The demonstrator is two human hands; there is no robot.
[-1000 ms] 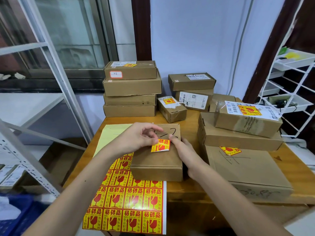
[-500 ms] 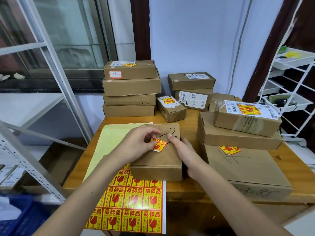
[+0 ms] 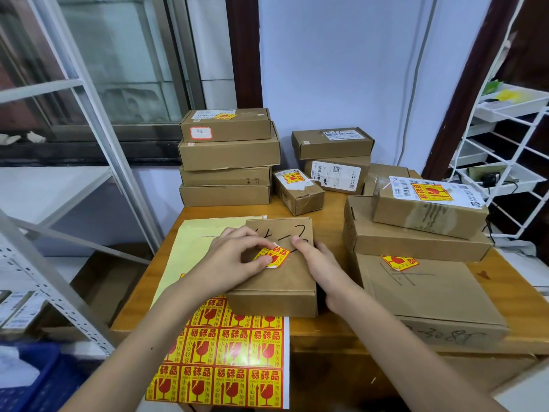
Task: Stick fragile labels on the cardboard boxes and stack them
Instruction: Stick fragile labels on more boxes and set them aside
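A flat cardboard box (image 3: 279,263) lies at the desk (image 3: 326,337) front, partly over the sheet of fragile labels (image 3: 225,358). The left hand (image 3: 237,260) presses a label (image 3: 271,256) onto its lid with curled fingers; the right hand (image 3: 319,269) steadies its right edge, fingers fairly straight. Behind and right of this box, several boxes already carry labels in stacks; others may be unlabelled, though their tops are hard to see.
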